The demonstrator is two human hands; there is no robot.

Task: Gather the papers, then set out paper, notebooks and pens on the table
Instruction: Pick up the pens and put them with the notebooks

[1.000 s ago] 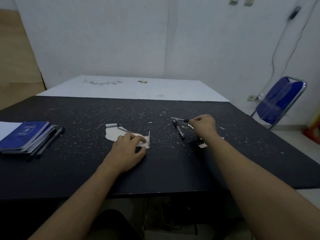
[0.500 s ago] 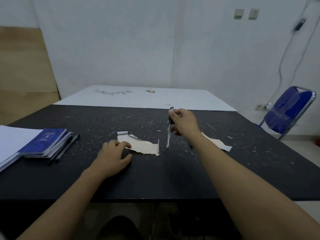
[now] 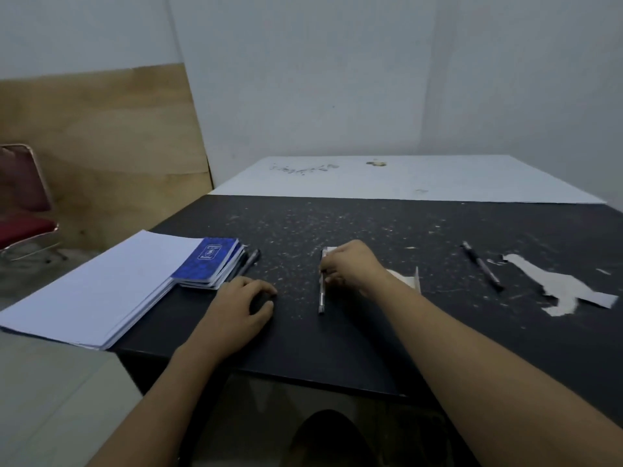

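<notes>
While the gathering of papers is judged unfinished, part of the setting-out is already seen on the black table point(image 3: 371, 338). A stack of white paper point(image 3: 101, 284) is laid at the near left, where it appears to overhang the table's left edge. Blue notebooks point(image 3: 212, 261) are piled on its right end, and dark pens point(image 3: 251, 261) are set just beside them on the right.

1 pen point(image 3: 321, 291) is pinched at its far half by the curled fingers of the right hand point(image 3: 350, 267), near the middle of the table. The pen is pointed near to far, low over the surface. Whether it is touching the surface cannot be told. The left hand point(image 3: 242, 305) is rested on the table just near of the notebooks. Its fingers are loosely bent and nothing is held in them.

2 torn pieces are left ungathered: a pale scrap point(image 3: 409, 278) partly hidden behind the right wrist, and a larger grey scrap point(image 3: 566, 288) well apart at the right. A second pen point(image 3: 482, 269) is left lying between them.

By this judgement, the scraps are yet to be collected, and the loose pens are yet to be brought to their places beside the notebooks
</notes>
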